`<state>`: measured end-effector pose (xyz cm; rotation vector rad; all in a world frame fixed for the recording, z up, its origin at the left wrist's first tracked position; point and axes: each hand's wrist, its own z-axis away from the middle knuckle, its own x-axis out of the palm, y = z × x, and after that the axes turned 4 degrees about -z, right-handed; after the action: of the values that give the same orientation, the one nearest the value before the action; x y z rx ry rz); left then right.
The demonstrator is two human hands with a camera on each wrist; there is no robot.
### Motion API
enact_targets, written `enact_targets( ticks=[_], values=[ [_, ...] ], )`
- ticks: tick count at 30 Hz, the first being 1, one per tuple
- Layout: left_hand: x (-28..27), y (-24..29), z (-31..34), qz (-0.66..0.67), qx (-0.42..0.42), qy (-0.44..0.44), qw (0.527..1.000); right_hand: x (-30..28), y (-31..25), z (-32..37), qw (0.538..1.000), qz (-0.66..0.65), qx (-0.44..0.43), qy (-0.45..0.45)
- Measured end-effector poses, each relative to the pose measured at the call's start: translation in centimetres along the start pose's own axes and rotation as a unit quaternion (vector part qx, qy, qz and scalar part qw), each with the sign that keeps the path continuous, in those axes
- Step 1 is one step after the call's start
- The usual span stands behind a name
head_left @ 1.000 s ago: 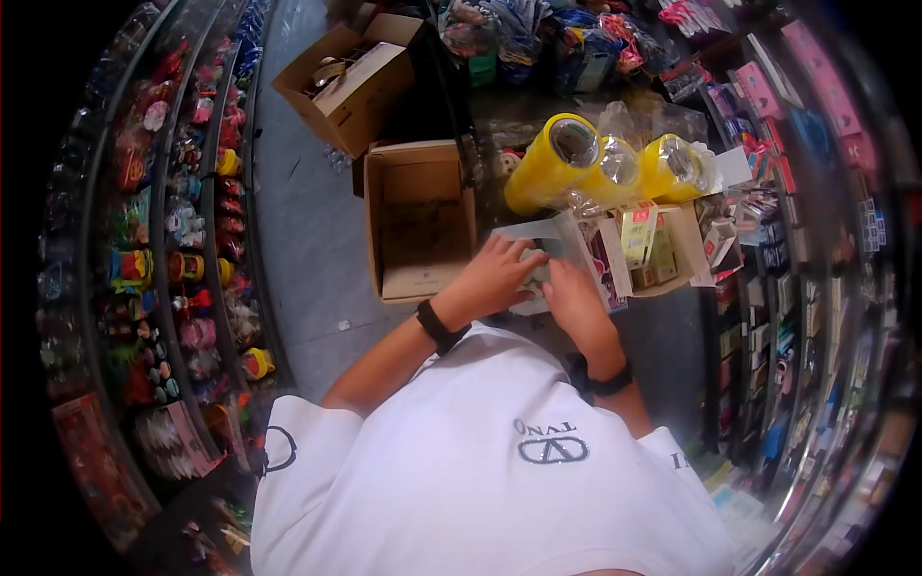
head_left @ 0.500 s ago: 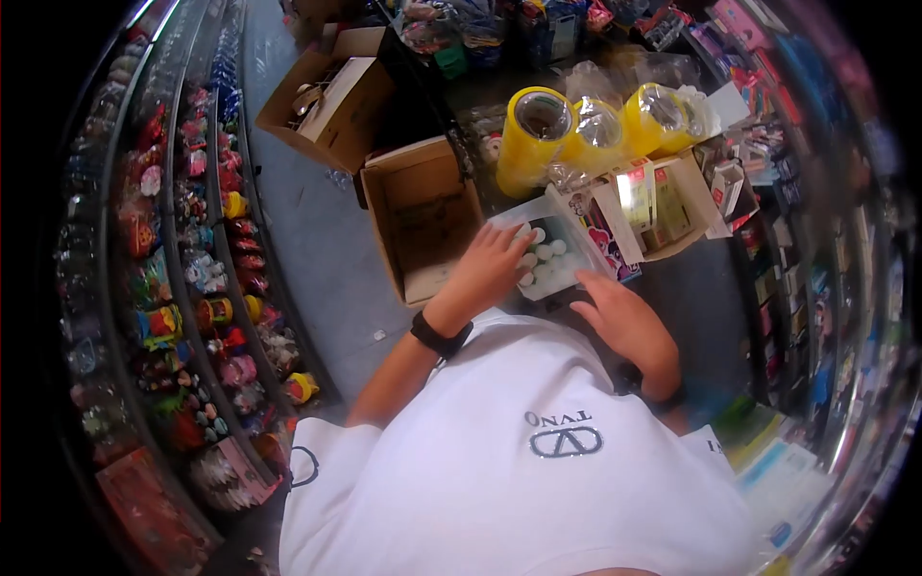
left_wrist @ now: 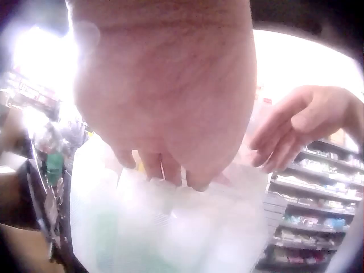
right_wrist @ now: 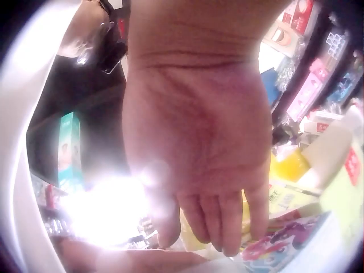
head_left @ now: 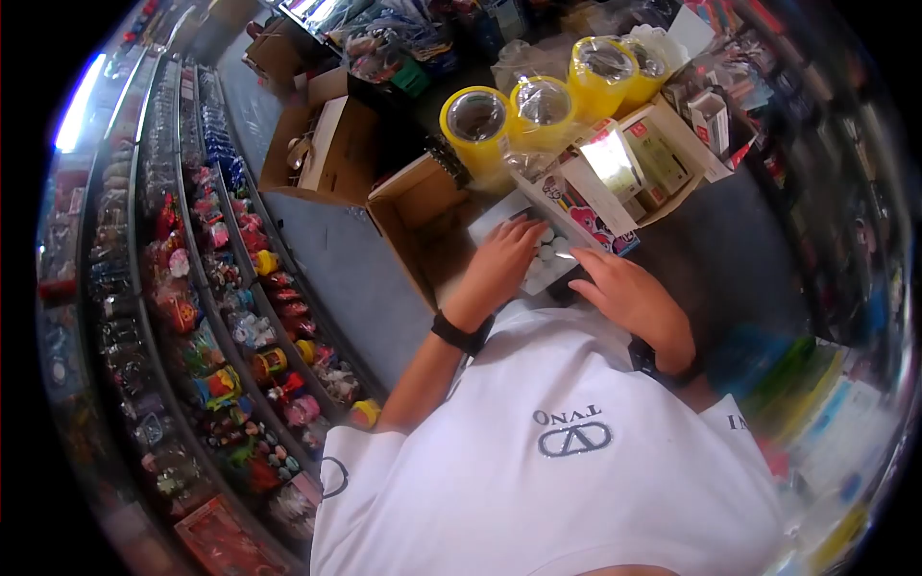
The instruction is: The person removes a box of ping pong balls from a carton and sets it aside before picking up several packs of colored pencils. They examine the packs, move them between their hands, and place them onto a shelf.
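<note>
A clear flat packet (head_left: 545, 274) with several white round pieces inside lies in front of the white shirt in the head view. Across its left part rests my left hand (head_left: 499, 269), fingers extended over the plastic. In the left wrist view, those fingertips meet the pale, see-through packet (left_wrist: 170, 227), which is washed out by glare. My right hand (head_left: 634, 302) is at the packet's right edge with straight fingers and the thumb apart. Its palm and loose fingers (right_wrist: 216, 222) fill the right wrist view, close to a colourful cartoon-printed box (right_wrist: 284, 242).
Just beyond the hands, an open carton (head_left: 663, 158) holds small yellowish boxes. Behind it stand several large yellow tape rolls (head_left: 475, 120). An open brown box (head_left: 423, 226) is at the left, with another brown box (head_left: 336, 144) farther back. Stocked shelves (head_left: 240, 317) line the left side.
The right hand has drawn back from the left hand to the packet's right edge, its fingers straightened. White round pieces came into sight. The head view has turned, shifting the shelves rightward.
</note>
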<state>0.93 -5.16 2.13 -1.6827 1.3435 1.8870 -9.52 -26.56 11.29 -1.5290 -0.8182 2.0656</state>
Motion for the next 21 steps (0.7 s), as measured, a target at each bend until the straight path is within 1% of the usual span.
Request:
enact_targets(
  ticks=[2, 5, 8, 11, 14, 17, 20, 21],
  values=[
    [-0.8, 0.3, -0.7, 0.033, -0.04, -0.065, 0.997, 0.2, 0.8, 0.1, 1.0, -0.004, -0.008, 0.005],
    [-1.7, 0.5, -2.0, 0.027, -0.053, -0.131, 0.99, 0.3, 1.3, 0.1, 1.0, -0.011, -0.01, -0.001],
    [-1.2, 0.4, -2.6, 0.012, -0.027, -0.117, 0.993, 0.3, 1.6, 0.0, 1.0, -0.015, -0.007, -0.011],
    [-0.1, 0.1, -2.7, -0.058, 0.056, 0.0, 0.997, 0.2, 1.9, 0.1, 1.0, -0.023, -0.011, -0.013],
    [0.2, 0.1, -2.7, 0.003, 0.001, -0.028, 1.0, 0.1, 2.1, 0.1, 0.999, -0.032, -0.014, -0.018],
    [-0.8, 0.8, -3.0, 0.043, -0.077, -0.135, 0.987, -0.1, 2.3, 0.0, 0.999, -0.032, -0.028, -0.024],
    [-0.4, 0.4, -2.9, 0.018, -0.042, -0.124, 0.991, -0.2, 2.3, -0.1, 0.998, -0.036, -0.026, -0.035],
    [-0.3, 0.3, -3.0, 0.014, -0.044, -0.129, 0.991, -0.2, 2.2, -0.2, 0.998, -0.035, -0.026, -0.038]
  ],
)
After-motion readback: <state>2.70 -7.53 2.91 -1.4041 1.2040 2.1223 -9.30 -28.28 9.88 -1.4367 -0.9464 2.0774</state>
